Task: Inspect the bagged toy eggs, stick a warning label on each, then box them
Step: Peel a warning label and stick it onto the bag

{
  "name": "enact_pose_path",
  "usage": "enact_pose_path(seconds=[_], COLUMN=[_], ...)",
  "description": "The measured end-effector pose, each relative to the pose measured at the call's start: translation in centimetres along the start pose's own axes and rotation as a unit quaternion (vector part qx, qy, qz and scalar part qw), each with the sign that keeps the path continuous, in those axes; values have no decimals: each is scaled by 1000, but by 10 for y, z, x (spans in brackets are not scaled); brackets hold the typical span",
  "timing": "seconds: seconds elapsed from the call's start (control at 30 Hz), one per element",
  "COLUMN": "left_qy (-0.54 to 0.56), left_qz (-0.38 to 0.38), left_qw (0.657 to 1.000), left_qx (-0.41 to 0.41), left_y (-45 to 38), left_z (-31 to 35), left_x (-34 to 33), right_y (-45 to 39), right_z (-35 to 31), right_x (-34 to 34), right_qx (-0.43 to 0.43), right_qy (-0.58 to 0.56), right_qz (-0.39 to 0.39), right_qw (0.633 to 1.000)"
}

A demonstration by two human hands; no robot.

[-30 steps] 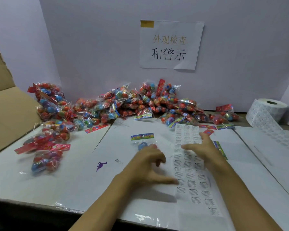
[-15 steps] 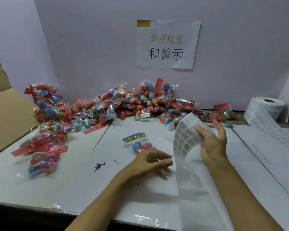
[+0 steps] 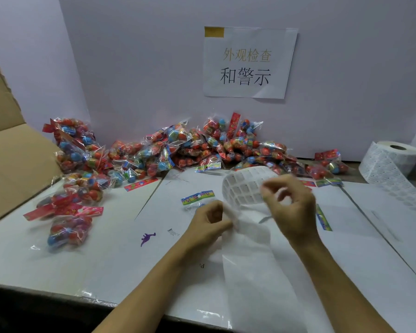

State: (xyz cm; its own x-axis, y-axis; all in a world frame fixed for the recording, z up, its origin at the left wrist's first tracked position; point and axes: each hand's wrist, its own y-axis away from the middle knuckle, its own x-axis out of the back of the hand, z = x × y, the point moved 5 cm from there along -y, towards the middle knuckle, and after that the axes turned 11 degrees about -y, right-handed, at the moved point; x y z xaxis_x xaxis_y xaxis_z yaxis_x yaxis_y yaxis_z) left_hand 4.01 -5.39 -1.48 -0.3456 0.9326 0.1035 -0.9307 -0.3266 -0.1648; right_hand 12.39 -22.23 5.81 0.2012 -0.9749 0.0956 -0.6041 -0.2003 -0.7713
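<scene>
A long white label strip [image 3: 247, 258] runs from the table's front edge up to my hands, where its top end [image 3: 243, 186] curls over and shows its grid of labels. My left hand [image 3: 208, 227] pinches the strip's left edge. Blurred, my right hand [image 3: 292, 207] has its fingers curled round the curled top at its right side. One bag of toy eggs with a colourful header [image 3: 197, 197] lies flat just behind my left hand, mostly hidden. A big pile of bagged toy eggs [image 3: 202, 147] lies along the back wall.
More bags [image 3: 67, 227] lie at the left, beside an open cardboard box [image 3: 10, 164]. A roll of labels [image 3: 392, 159] stands at the back right, its tail trailing forward. A paper sign [image 3: 247, 63] hangs on the wall. White sheets cover the table [image 3: 106, 248].
The strip lay flat a second ago. My right hand lifted its far end and curled it back towards me. My left hand moved from the table onto the strip's left edge.
</scene>
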Motion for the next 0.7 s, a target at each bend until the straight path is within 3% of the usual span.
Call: enact_pose_path(seconds=[0.07, 0.17, 0.5, 0.7], left_qy=[8, 3, -73, -49], left_qz=[19, 16, 24, 1], left_qw=[999, 999, 995, 998], left_qx=[-26, -47, -58, -46], left_y=[0, 1, 6, 7], left_z=[3, 3, 14, 13], left_x=[4, 7, 7, 1], right_y=[7, 17, 20, 17], right_z=[2, 7, 7, 17], right_x=[-19, -32, -34, -31], right_qx=[-58, -121, -126, -166], right_qy=[0, 4, -7, -17], right_qz=[-128, -206, -225, -229], right_qw=[990, 971, 966, 959])
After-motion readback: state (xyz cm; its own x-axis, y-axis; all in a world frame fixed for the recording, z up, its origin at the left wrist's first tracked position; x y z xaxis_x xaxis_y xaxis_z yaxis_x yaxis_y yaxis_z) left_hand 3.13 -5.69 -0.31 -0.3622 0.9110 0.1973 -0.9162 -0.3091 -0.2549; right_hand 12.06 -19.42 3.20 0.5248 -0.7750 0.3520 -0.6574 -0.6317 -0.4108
